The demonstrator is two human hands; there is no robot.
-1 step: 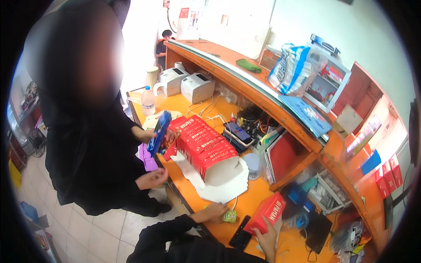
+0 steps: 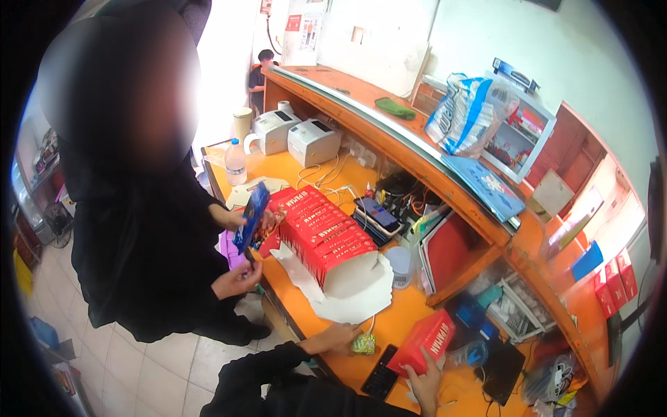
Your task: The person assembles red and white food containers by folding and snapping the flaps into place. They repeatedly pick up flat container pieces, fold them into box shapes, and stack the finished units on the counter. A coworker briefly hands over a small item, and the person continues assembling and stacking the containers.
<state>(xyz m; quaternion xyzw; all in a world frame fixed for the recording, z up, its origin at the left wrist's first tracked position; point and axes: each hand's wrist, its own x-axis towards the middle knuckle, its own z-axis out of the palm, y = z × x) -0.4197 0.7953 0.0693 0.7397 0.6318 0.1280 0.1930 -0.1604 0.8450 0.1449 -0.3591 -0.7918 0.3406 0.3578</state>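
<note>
Raised toward the blue packet (image 2: 251, 217) is a co-worker's lower hand (image 2: 237, 281); otherwise little has shifted. The red box (image 2: 426, 339) is held just right of the phone (image 2: 380, 374), its near end gripped by the right hand's (image 2: 425, 382) fingers. Left of the phone, the green packet (image 2: 364, 344) is met by the left hand (image 2: 337, 338) — whether it is pinched cannot be told. The box seems light, stiff but crushable card — best taken by opposite side walls, without squeezing.

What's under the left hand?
Beside the left hand, a small green patterned item shows on the orange table. Whatever lies beneath the palm is covered and can't be seen.
</note>
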